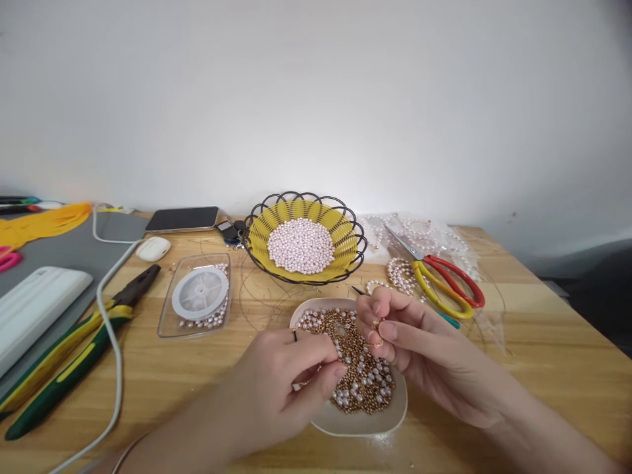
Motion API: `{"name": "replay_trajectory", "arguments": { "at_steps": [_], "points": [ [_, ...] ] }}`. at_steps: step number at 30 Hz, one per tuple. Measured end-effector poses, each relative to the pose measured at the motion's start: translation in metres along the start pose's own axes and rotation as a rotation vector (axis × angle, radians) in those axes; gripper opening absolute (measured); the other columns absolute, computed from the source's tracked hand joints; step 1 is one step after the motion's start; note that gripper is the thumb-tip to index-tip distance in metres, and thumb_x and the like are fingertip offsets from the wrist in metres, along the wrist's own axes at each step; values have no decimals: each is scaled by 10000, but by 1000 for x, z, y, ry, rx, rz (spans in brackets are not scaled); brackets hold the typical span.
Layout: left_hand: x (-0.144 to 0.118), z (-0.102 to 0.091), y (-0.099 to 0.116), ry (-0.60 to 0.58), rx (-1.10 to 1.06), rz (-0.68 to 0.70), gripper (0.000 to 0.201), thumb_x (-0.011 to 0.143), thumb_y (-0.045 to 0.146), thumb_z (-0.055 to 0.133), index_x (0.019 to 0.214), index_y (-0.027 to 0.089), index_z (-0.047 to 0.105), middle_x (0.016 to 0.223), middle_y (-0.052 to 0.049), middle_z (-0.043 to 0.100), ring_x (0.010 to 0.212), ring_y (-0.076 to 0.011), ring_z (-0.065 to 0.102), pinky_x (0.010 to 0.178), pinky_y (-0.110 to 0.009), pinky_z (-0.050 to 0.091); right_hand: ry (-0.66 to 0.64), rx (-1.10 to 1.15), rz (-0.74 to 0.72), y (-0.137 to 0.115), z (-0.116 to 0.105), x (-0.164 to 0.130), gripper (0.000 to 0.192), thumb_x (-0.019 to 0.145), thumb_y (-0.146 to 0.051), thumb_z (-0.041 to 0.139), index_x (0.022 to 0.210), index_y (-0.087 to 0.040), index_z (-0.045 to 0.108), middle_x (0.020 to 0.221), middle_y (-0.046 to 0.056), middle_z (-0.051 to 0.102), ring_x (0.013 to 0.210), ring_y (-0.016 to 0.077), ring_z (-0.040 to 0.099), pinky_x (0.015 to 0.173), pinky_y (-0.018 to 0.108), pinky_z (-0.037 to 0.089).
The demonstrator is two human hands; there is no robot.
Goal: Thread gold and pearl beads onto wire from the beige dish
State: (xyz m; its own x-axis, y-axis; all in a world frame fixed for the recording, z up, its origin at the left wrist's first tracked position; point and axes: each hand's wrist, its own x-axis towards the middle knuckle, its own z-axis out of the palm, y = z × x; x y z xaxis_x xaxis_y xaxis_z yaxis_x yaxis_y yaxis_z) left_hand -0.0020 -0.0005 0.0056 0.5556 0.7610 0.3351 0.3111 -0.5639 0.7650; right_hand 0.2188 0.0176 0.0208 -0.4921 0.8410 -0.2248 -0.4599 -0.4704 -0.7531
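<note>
Gold bead point(378, 324) pinched in right hand point(405, 336); left hand point(281, 382) fingers curled, pinching above bead dish point(390, 421).

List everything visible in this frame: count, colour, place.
wire basket: one, black with yellow liner, holds pale pink beads, back centre.
dish: one, white, holds gold and pearl beads, under the hands.
scissors: one, red and yellow handles, right of basket.
clear tray: one, holds a thread spool, left of dish.
pliers: one, green and yellow grips, left.
phone: one, dark, back left.
cable: one, white, left.
left hand: pinching at the beads over the dish.
right hand: fingers closed on a small gold piece.
</note>
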Motion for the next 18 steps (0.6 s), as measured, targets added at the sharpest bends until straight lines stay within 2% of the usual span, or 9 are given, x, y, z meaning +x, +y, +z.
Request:
{"name": "replay_trajectory", "arguments": {
  "at_steps": [9,18],
  "points": [
    [1,1,6,-74,-128,-90,237,941,170,522,713,192,460,586,78,409,505,-76,374,517,-193,287,-67,28,37,6,5,-3,103,852,-156,831,880,-211,748,810,-31,667,699,54,675,674,131,565],
    [0,3,6,-86,-161,-83,250,939,189,531,694,186,482,571,73,409,496,-80,384,510,-199,293,-82,-25,39,10,5,-5,89,862,-191,820,883,-226,740,776,-12,663,693,78,628,662,154,517]
  ]
}}
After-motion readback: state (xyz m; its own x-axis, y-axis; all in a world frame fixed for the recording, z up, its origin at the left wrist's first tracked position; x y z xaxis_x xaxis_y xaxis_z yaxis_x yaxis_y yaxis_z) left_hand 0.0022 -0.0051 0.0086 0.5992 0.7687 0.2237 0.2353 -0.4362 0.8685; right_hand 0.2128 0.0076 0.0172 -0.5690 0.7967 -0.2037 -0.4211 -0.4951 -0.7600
